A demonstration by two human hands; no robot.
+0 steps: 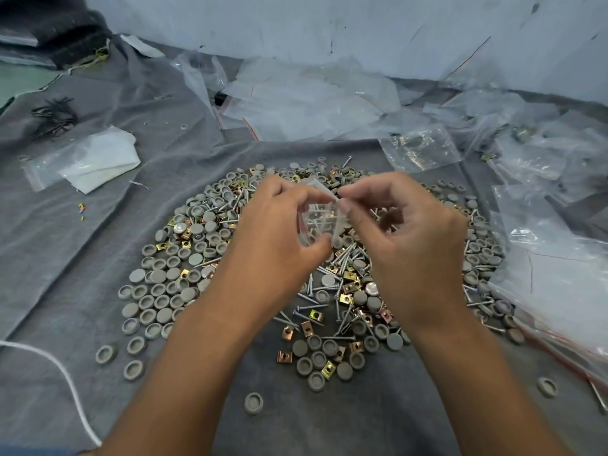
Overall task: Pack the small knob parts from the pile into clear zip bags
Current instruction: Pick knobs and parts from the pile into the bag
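grey cloth (pixel 82 245), white cord (pixel 70 383), black pins (pixel 54 115)

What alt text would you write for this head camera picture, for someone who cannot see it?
Two hands, left hand and right hand, hold a small clear zip bag with screws inside, above a pile of grey round caps, screws and brass-coloured clips on a grey cloth. More clear bags lie behind and to the right.

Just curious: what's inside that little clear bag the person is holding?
Through the small clear bag, pinched by the left hand and right hand, thin silvery screws show. Fingers cover its edges, so any grey caps inside cannot be seen.
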